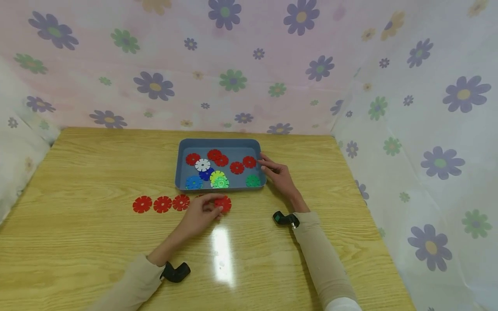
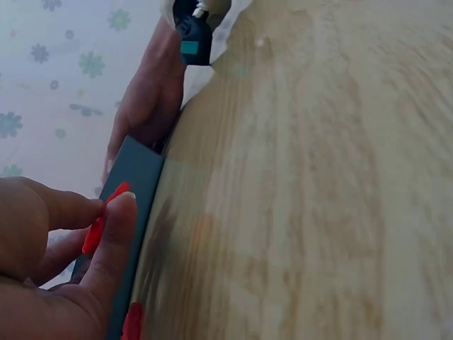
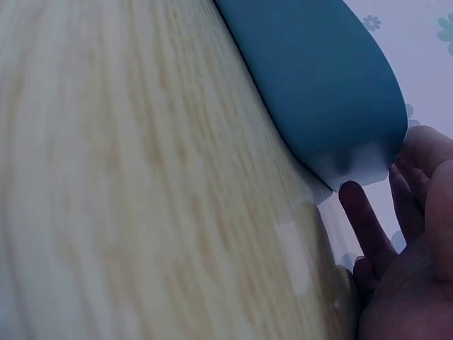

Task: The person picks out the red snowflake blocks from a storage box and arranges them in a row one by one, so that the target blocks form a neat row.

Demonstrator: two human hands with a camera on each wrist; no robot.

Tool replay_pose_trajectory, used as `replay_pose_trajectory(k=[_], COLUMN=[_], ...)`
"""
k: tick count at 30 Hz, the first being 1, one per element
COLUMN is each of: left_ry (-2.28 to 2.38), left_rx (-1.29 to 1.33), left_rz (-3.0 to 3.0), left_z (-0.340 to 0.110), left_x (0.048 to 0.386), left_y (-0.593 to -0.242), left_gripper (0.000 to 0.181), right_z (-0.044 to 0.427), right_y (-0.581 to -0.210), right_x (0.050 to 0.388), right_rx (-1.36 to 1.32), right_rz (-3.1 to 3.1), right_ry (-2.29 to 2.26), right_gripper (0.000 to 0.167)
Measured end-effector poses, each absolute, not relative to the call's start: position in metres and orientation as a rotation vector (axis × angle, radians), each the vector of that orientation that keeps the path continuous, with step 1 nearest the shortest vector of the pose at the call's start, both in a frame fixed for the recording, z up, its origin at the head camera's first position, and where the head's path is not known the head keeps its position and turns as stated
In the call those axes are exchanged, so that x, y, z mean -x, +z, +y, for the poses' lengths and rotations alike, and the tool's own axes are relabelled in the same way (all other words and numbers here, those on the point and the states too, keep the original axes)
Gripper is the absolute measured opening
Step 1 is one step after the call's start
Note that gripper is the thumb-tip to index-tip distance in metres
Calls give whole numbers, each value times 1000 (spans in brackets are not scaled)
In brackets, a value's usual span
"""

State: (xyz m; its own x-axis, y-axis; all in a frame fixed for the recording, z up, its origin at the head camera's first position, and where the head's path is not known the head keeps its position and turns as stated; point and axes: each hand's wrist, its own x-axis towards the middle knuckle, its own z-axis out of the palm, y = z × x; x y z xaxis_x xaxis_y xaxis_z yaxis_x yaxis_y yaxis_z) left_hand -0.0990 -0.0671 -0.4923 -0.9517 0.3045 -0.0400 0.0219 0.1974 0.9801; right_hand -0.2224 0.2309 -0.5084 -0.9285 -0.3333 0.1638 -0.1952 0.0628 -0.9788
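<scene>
The left hand (image 1: 199,218) pinches a red notched disc (image 1: 224,204) just in front of the tray; in the left wrist view the disc (image 2: 94,234) stands tilted between thumb and fingers. A row of red discs (image 1: 142,204) lies on the table to its left, one partly hidden by the hand. The right hand (image 1: 281,178) touches the right side of the blue-grey tray (image 1: 218,143) with extended fingers; the right wrist view shows the hand (image 3: 407,262) at the tray's corner (image 3: 333,99). Inside the tray lie several red discs (image 1: 237,168) and a white disc (image 1: 202,165).
Also in the tray are a dark blue disc (image 1: 205,174), a light blue one (image 1: 193,182), a yellow one (image 1: 216,175), a light green one (image 1: 221,182) and a green one (image 1: 253,180). The wooden table (image 1: 97,172) meets flowered cloth behind and at the sides.
</scene>
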Motion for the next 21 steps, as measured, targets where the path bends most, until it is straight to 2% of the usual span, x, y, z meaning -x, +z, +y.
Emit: replay_pose_trajectory(k=[21], left_ry=[1565], left_rx=[-271], left_rz=[2546], left_z=[-62], left_x=[101], left_y=[-491], left_gripper=[36], right_z=[232], right_y=[-513], right_x=[225], right_rx=[546], right_rz=[2224], right_ry=[-2005], right_gripper=[34])
